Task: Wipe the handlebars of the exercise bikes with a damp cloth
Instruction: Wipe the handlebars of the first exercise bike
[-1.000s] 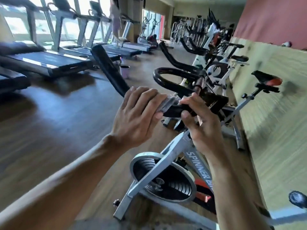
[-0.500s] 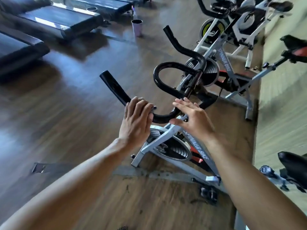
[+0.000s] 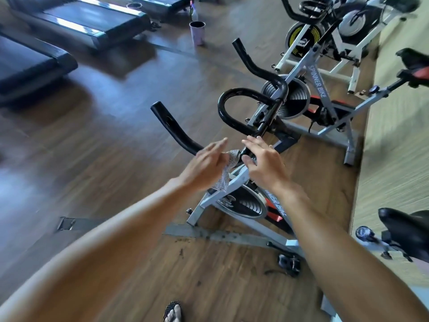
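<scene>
The handlebars (image 3: 234, 126) of the nearest exercise bike (image 3: 234, 194) sit at the centre of the frame, a black loop with two horns reaching toward the upper left. Half a second ago my left hand (image 3: 204, 166) was wrapped over the bar with the damp cloth (image 3: 226, 173) hidden beneath it; now its fingers have straightened and lifted, and the grey cloth hangs loose beside the stem, draped on the bar at mid-frame. My right hand (image 3: 264, 163) is also spread, fingers flat on the centre of the bar. Neither of my hands grips anything I can make out, though the left is blurred. I judge this stretch of bar done and the cloth about to be regathered for the next part.

The wooden floor (image 3: 104, 140) on the left of the frame gives me free room. To the right the second bike (image 3: 318, 73) and the wall base (image 3: 390, 135) crowd close, and a saddle (image 3: 406, 226) juts in at lower right.
</scene>
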The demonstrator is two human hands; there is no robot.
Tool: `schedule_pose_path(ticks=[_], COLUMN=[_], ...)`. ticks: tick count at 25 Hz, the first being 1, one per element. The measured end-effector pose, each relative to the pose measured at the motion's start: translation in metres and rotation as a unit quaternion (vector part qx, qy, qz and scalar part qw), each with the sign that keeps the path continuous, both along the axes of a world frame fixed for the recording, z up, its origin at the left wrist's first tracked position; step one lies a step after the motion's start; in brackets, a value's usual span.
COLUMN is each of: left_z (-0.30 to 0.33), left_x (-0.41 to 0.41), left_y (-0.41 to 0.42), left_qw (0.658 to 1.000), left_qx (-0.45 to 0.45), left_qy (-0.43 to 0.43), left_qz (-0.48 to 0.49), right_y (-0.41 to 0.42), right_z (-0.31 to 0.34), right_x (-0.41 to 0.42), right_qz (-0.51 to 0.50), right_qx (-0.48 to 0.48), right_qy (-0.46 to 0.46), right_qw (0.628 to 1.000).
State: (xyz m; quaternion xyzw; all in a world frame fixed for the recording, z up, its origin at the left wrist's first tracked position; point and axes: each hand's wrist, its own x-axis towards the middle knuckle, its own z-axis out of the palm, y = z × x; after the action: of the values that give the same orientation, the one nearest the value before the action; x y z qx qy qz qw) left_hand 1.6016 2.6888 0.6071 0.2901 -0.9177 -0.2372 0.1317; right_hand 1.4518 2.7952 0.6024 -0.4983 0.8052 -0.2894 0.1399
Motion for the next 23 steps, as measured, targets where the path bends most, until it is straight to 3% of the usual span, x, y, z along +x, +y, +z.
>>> schedule_pose_path(ticks=[3,5,9,16,19,23], left_z=[0.004,-0.004,-0.014,-0.011,-0.01,-0.014], left_x=[0.028,0.036,0.038,0.037,0.034,0.033], left_y=[-0.033,-0.044,-0.057,-0.055,-0.047,-0.047], left_qw=[0.995,0.992,0.994,0.996,0.997,0.997], left_qx=[-0.054,-0.082,-0.028,-0.025,-0.033,-0.033], left_qy=[0.084,0.097,0.103,0.081,0.059,0.061], left_qz=[0.028,-0.001,0.008,0.004,0.028,0.024], right_y=[-0.011,-0.029,-0.048,-0.01,-0.005,-0.025], right_z=[0.005,0.005,-0.011,-0.022,-0.022,-0.029], right_x=[0.054,0.084,0.097,0.03,0.015,0.068], right_qz=[-0.065,-0.084,-0.128,0.065,0.072,-0.049], right_qx=[-0.092,-0.064,0.031,0.057,0.081,0.012], right_qy=[-0.008,0.003,0.034,0.167,0.156,0.074], right_qw=[0.994,0.994,0.991,0.982,0.982,0.996])
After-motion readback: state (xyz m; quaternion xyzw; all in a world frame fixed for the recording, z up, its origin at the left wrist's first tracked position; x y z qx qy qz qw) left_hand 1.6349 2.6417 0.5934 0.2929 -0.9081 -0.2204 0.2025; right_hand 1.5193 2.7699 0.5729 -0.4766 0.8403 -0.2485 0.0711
